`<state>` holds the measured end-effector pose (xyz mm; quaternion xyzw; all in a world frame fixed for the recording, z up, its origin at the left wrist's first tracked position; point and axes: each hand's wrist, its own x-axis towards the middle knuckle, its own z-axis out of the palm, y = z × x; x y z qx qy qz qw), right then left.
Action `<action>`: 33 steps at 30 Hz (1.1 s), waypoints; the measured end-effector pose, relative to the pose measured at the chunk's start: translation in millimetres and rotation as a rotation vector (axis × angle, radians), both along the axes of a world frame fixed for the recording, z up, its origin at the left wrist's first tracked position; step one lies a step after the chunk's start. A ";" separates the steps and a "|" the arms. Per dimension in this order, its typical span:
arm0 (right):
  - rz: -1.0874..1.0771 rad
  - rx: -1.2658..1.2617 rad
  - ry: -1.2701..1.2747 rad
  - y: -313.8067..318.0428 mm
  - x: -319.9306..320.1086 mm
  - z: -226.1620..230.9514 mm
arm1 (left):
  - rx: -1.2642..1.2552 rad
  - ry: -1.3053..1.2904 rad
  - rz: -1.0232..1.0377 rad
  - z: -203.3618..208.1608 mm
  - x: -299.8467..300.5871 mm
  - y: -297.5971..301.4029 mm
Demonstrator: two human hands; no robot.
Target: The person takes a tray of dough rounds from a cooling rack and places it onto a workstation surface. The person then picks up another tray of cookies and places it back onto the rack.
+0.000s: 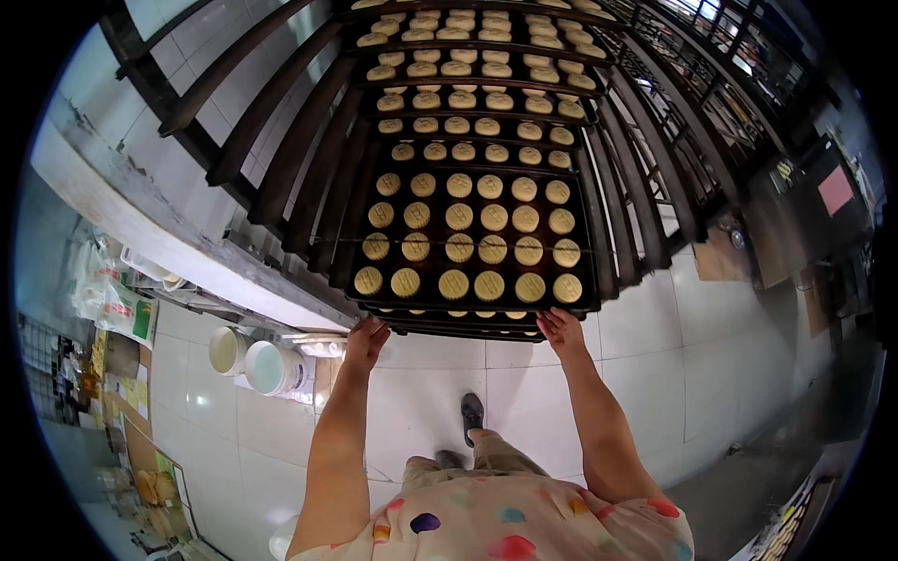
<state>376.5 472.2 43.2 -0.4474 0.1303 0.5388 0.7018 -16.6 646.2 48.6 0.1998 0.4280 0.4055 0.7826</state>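
Observation:
A dark baking tray [472, 306] with rows of round, pale yellow pastries [454, 284] sits in a tall rack, its front edge toward me. The pastries have stamped tops and fluted sides. At the tray's near left corner, my left hand [368, 342] is closed with its fingers at the edge. My right hand [559, 333] grips the near right corner in the same way, thumb and fingers partly hidden by the edge. More trays with the same pastries are stacked above and beyond it, and further tray edges show just below.
Dark metal rack rails [309, 178] flank the trays on both sides. A white ledge [178, 234] runs along the left. Two white buckets [271, 367] stand on the tiled floor [421, 374] at left. Another dark rack [720, 93] is at the upper right.

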 end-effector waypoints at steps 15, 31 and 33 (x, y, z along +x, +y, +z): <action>-0.004 -0.055 -0.069 -30.3 -13.1 3.3 | -0.098 -0.088 0.151 -16.6 5.7 4.5; 0.332 -0.591 -0.564 -94.7 57.9 28.5 | -0.009 0.391 -0.287 17.8 -31.7 32.5; 0.403 -0.893 -0.864 -108.9 55.9 5.9 | 0.011 0.544 -0.225 8.4 -28.3 27.3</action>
